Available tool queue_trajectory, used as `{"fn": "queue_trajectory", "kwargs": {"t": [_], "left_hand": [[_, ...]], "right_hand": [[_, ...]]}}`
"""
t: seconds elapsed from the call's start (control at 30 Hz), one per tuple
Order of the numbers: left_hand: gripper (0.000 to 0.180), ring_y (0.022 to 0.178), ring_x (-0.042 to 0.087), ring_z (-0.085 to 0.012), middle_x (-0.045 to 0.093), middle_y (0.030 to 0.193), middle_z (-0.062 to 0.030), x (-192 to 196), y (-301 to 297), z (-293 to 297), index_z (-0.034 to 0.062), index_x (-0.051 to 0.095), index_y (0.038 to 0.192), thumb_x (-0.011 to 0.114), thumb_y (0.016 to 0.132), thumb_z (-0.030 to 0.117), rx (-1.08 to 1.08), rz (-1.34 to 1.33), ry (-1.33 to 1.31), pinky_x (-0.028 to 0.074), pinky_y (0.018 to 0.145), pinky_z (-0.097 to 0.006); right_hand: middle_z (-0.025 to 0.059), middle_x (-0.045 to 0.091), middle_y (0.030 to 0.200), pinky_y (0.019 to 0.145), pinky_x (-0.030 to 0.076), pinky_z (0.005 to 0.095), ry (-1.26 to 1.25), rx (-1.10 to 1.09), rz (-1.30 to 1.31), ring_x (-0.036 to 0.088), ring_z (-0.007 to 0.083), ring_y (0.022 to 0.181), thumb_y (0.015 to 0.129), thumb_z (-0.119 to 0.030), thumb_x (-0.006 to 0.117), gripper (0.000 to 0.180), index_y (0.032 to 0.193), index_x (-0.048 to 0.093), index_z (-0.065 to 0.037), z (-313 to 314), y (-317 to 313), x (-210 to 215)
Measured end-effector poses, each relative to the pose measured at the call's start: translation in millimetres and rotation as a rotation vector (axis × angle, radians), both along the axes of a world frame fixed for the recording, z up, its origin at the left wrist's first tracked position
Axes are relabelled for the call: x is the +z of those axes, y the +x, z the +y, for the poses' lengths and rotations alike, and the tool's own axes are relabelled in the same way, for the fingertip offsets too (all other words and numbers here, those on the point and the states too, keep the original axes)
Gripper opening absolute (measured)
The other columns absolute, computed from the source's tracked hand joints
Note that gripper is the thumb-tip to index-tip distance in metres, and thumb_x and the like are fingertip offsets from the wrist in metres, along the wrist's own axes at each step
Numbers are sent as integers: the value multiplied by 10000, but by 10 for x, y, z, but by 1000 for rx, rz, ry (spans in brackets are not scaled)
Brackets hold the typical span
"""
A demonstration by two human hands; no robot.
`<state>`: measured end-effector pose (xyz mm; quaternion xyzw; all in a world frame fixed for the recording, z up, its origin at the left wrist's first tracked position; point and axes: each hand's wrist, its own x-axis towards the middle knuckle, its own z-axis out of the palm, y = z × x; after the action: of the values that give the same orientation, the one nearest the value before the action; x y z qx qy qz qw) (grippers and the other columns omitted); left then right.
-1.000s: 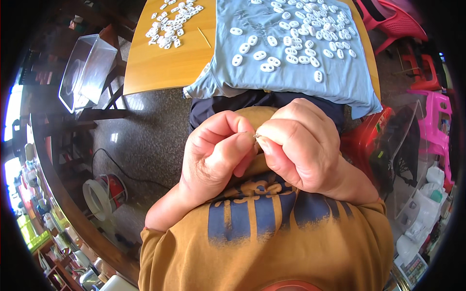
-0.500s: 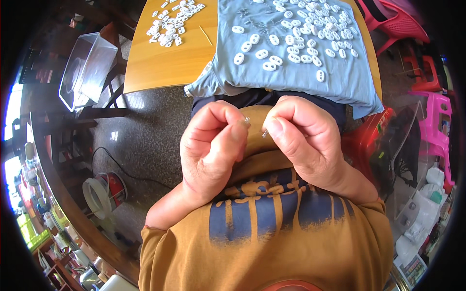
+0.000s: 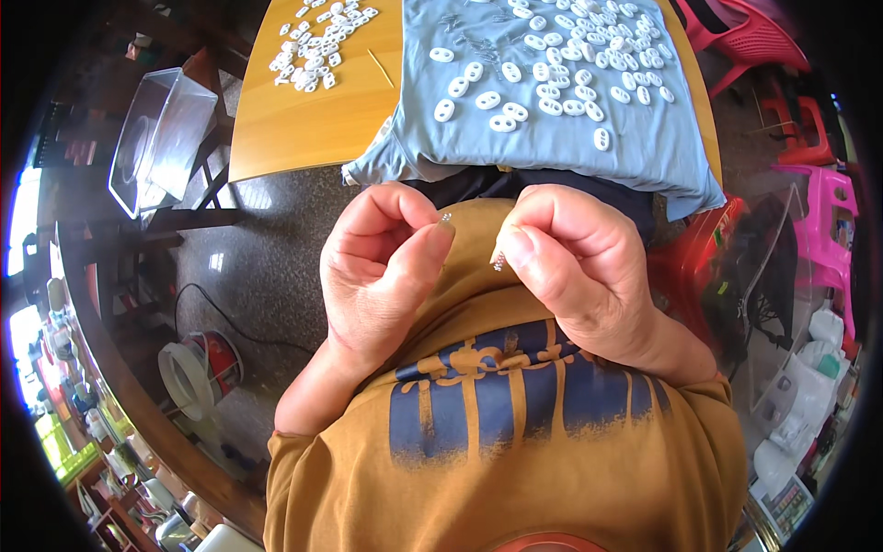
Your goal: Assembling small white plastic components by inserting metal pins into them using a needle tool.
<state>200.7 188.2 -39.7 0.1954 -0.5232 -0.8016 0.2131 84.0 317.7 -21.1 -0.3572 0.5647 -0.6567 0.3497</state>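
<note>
Metal, small and silvery: one tiny piece (image 3: 446, 220) sat pinched between the thumb and forefinger of my left hand (image 3: 382, 271), and a second tiny piece (image 3: 498, 261) showed at the thumb tip of my right hand (image 3: 575, 267); what kind of part each was, I could not tell at that size. Both hands were curled into loose fists with fingers folded in, held close before my chest and near each other without touching, the two bits facing across a narrow gap. Below them lay my mustard-brown shirt (image 3: 515, 460) with its dark blue print. Ahead of the hands stood a wooden table (image 3: 303, 120), its near half covered by a grey-blue cloth (image 3: 552, 147) whose edge hung over the table's rim just beyond my knuckles. Scattered on the cloth were many white oval two-hole pieces (image 3: 515, 87); a second heap of the same white pieces (image 3: 317, 41) lay on bare wood at the far left corner. A clear plastic tub (image 3: 161, 138) stood left of the table. A roll of tape (image 3: 189, 377) rested on the floor to my left, and pink plastic stools (image 3: 823, 230) stood to the right.
</note>
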Motion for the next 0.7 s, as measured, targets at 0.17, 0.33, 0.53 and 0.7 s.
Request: {"fn": "queue_trajectory", "kwargs": {"t": [0.17,0.33,0.53,0.7], "left_hand": [[79,594,411,7,519,726,48,-30,-21,-10,38,524,851,582,836,-13,24,-9,24,325,526,-143],[38,582,435,-12,522,694,33,-66,-110,-205,16,541,823,569,830,-8,86,-66,-169,351,527,-151],[83,612,553,-107,587,695,-50,-380,-442,-862,5,597,754,644,765,71,332,-336,-843,452,592,-239],[110,724,596,-250,605,768,-93,-462,-632,-1052,54,617,755,600,769,161,364,-490,-1227,475,658,-344]], "right_hand": [[-46,483,635,488,342,180,13,16,-18,402,3,560,884,-79,551,113,805,569,-1,-5,-18,5],[-55,474,626,483,334,174,24,16,-51,394,-3,556,885,-77,549,120,792,558,-2,2,2,50],[-62,463,644,488,323,168,56,33,-67,372,-12,562,895,-68,534,120,788,534,-11,-28,-11,40],[-63,461,647,488,322,169,77,48,-82,372,-13,563,896,-72,534,122,789,534,-12,-42,-11,49]]}}
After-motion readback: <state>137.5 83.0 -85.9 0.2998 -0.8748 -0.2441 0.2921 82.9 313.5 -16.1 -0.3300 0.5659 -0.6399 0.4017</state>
